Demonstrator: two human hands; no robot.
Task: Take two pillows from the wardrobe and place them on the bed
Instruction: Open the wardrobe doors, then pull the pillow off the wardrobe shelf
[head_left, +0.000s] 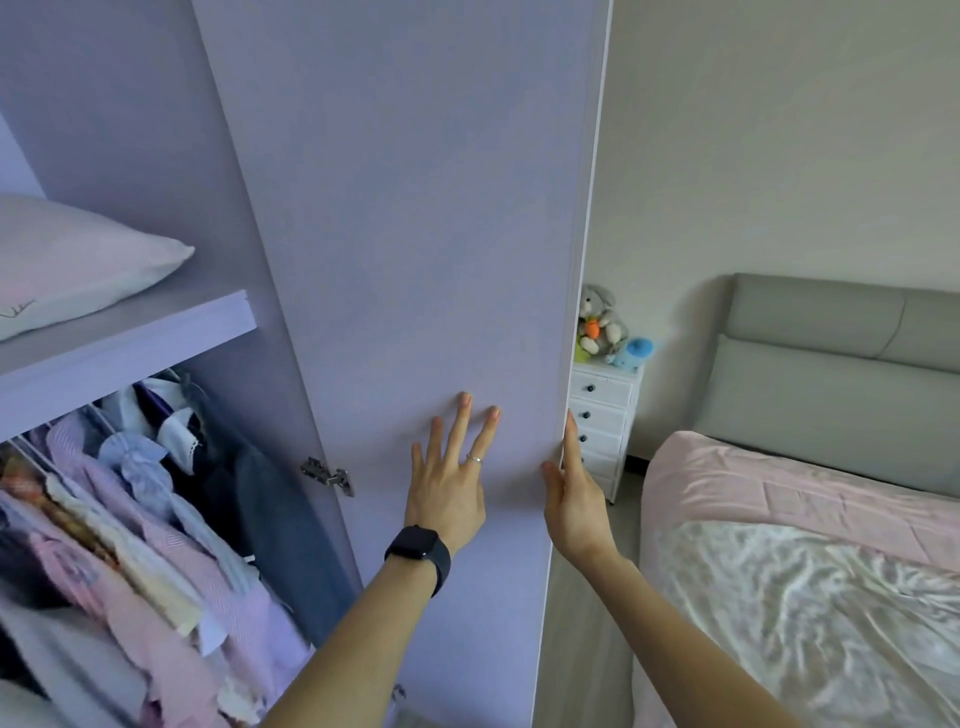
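Against the inner face of the open wardrobe door (415, 208), nearest the camera, the person's left hand (447, 493) is lying flat with its fingers straight and spread apart, a dark watch (421, 548) sitting on the wrist. At the door's free edge, the right hand (574, 499) is pinching the panel, thumb on the inner face and forefinger running up the edge. Its other fingers are hiding behind the door.

The person appears to be swinging the door wide to get at the shelves. Pushing near the free edge, well away from the hinge (327, 475), is giving the best leverage. A slow swing is advisable, since the white chest of drawers (602, 415) is standing just beyond the door. Both hands will then need to be freed for the pillows.

Left of the door, clothes (130, 519) are hanging packed together under a shelf (130, 338). On that shelf one pale pink pillow (78, 260) is lying, untouched; a second pillow is not showing.

Right of the door, the bed (779, 519) is waiting with a pink sheet and a shiny pale cover, carrying no pillows. Beyond it, a grey padded headboard (831, 364) is leaning against a plain wall, and soft toys (597, 322) are sitting on top of the chest.
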